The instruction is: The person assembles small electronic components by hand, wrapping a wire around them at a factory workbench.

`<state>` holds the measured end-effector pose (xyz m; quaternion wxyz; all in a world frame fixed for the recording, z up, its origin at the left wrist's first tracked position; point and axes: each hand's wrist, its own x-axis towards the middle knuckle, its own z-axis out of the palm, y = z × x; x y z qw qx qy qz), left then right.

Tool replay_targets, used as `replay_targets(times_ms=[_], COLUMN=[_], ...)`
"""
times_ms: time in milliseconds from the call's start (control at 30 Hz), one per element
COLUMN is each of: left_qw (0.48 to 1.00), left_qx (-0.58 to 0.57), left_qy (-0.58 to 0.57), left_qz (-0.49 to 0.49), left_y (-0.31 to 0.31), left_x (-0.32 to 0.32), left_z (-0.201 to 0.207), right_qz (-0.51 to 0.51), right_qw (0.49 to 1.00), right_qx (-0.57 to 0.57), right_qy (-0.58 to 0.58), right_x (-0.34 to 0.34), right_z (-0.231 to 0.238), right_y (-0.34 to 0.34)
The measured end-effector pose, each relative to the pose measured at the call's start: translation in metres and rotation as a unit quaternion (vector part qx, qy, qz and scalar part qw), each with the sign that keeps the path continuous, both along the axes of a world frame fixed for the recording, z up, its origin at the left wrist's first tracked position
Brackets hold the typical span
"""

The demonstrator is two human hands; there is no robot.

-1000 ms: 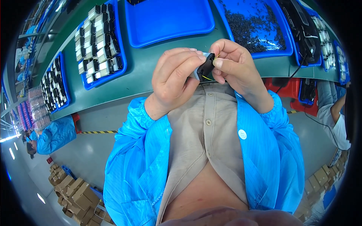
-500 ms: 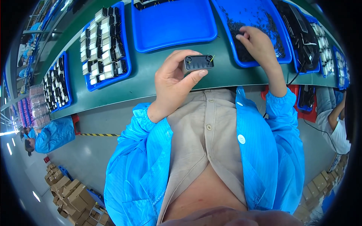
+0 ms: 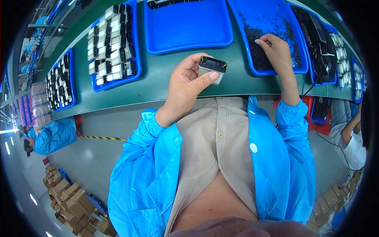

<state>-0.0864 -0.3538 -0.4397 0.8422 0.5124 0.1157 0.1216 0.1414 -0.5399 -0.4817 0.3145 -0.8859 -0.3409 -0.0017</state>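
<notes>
My left hand grips a small rectangular housing between thumb and fingers, above the near side of the bench. It has a black, open-topped upper part and a light grey body, with a thin yellow-green wire poking up at each end. Over at the right, my right hand is above a blue tray of small loose black pieces. Thumb and index finger are pinched together there; whatever lies between them is too small to make out.
A blue tray with a dark row along its far edge lies ahead on the green bench. Left of it, another tray carries rows of white-and-black housings. Black equipment with a cable stands right. Co-workers sit at both sides.
The housing has tipped in my left hand, so its light grey side now shows. My right hand's fingers have closed to a pinch and lifted slightly from the black pieces.
</notes>
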Motion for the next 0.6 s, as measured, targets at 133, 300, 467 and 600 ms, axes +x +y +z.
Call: replay_targets(times_ms=[133, 300, 467, 600], left_qw=[1.0, 0.999, 0.998, 0.996], left_qx=[-0.005, -0.025, -0.027, -0.043], left_qy=[0.012, 0.015, 0.03, 0.042], left_qz=[-0.009, -0.029, -0.049, -0.066], left_y=[0.0, 0.0, -0.001, -0.003], left_x=[0.001, 0.002, 0.004, 0.007], left_z=[-0.001, -0.003, -0.002, 0.0], right_qz=[-0.03, -0.065, -0.049, -0.009], right_qw=[0.998, 0.993, 0.941, 0.886], right_qx=[0.038, 0.09, 0.267, 0.34], right_qy=[0.03, 0.046, 0.202, 0.316], right_x=[0.007, 0.01, 0.014, -0.002], right_z=[-0.001, 0.003, -0.001, 0.011], right_y=[-0.008, -0.013, -0.014, -0.008])
